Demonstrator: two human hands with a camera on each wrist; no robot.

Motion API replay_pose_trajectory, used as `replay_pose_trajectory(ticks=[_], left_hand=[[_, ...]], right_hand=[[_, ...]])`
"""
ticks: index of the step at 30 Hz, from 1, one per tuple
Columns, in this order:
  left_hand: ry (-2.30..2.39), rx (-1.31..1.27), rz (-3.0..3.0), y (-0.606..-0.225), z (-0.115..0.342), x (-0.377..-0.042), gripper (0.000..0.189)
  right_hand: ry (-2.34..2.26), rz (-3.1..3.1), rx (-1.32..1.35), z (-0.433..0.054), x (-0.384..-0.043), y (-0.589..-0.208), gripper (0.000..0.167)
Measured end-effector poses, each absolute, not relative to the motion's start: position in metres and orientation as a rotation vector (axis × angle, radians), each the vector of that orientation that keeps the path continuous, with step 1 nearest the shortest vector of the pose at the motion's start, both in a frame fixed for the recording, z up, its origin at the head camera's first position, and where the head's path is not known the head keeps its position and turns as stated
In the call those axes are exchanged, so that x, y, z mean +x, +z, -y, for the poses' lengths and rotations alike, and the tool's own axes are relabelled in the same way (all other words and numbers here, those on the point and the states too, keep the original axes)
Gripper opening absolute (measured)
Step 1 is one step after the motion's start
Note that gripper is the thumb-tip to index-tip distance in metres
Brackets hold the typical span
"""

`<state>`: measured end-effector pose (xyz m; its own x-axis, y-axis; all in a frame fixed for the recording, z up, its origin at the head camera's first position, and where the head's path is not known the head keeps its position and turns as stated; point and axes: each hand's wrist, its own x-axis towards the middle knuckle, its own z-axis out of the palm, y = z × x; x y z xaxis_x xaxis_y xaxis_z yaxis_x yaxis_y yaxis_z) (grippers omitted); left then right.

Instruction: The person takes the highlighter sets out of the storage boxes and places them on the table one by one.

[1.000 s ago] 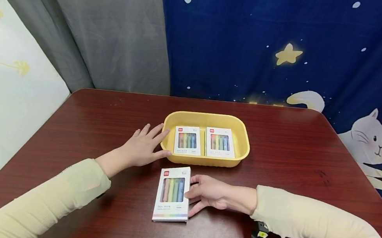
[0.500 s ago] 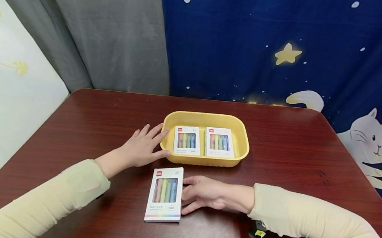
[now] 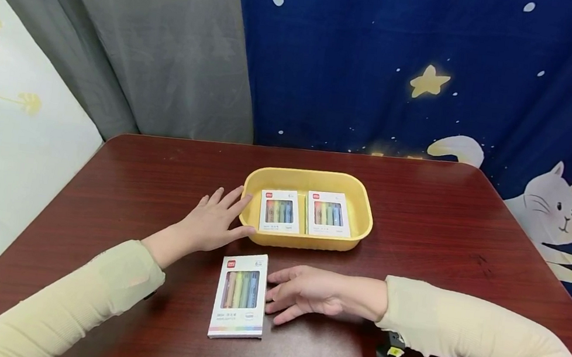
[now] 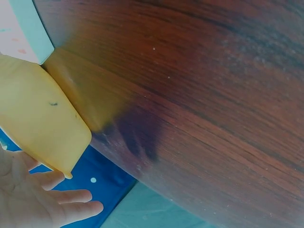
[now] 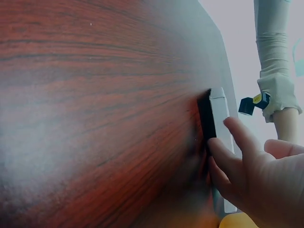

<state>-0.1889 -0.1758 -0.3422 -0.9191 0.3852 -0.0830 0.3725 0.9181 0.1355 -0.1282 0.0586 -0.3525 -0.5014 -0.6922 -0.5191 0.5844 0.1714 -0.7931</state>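
A white box of highlighters point(image 3: 239, 297) with a clear window lies face up on the table, in front of a yellow plastic basket point(image 3: 310, 242). My right hand point(image 3: 312, 290) is just right of the box, its loosely bent fingers at the long side. In the right wrist view, the fingertips reach the box's white edge point(image 5: 219, 114). My left hand point(image 3: 212, 220) is spread at the basket's left end, thumb by the front rim and fingers along the left rim. The left wrist view shows those fingers beside the basket wall point(image 4: 42, 109).
Two similar boxes, a left one point(image 3: 280, 210) and a right one point(image 3: 328, 213), lie side by side in the basket. The dark red wooden table point(image 3: 435, 219) ends at a grey curtain point(image 3: 173, 54) and a blue curtain point(image 3: 342, 61).
The highlighter box has slid left and slightly toward me. My right hand followed it a little to the left, and its fingers have loosened at the box's side. My left hand has stayed put.
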Motion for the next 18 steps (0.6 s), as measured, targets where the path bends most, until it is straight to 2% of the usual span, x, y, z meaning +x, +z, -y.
replay_pose_trajectory(ticks=[18], left_hand=[[0.184,0.593,-2.972,-0.3415,0.1749,-0.1885,0.079]], right_hand=[[-1.523,-1.381,-0.175,-0.0585,-0.1304,-0.3463,0.057]])
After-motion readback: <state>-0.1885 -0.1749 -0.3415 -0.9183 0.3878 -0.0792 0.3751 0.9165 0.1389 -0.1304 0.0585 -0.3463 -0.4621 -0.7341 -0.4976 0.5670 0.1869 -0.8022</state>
